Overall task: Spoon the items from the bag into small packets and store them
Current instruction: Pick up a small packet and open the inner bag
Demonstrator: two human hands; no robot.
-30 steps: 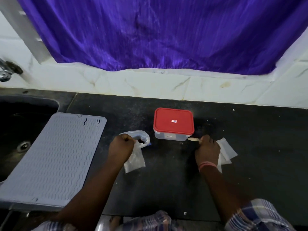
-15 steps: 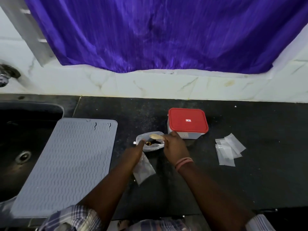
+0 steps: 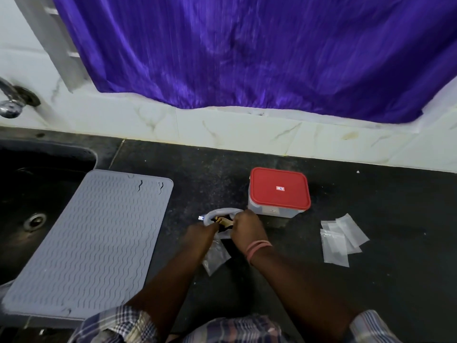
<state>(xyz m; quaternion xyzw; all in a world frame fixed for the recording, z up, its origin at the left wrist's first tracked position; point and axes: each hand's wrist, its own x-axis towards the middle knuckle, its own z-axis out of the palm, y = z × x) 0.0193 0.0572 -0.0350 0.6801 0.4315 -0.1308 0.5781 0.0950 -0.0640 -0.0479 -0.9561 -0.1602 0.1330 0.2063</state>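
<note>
Plastic bag [image 3: 223,214] is limp: your left hand [image 3: 200,235] grasps its rim and a packet [image 3: 215,256], your right hand [image 3: 244,227] grasps the spoon [image 3: 226,221]; the mouth may collapse and spill items.

One head-worn camera looks forward and down. The counter [image 3: 371,280] lies near, the curtain [image 3: 247,50] far beyond.

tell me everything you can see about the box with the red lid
The box is a small rectangular tub with rounded corners, seemingly plastic: a clear, slightly cloudy body under a red lid that carries a small label at its centre. It is shut and stands upright on the dark counter, near the tiled wall. The right hand is just in front of its near left corner; whether they touch cannot be told. Its contents are unclear.
</note>
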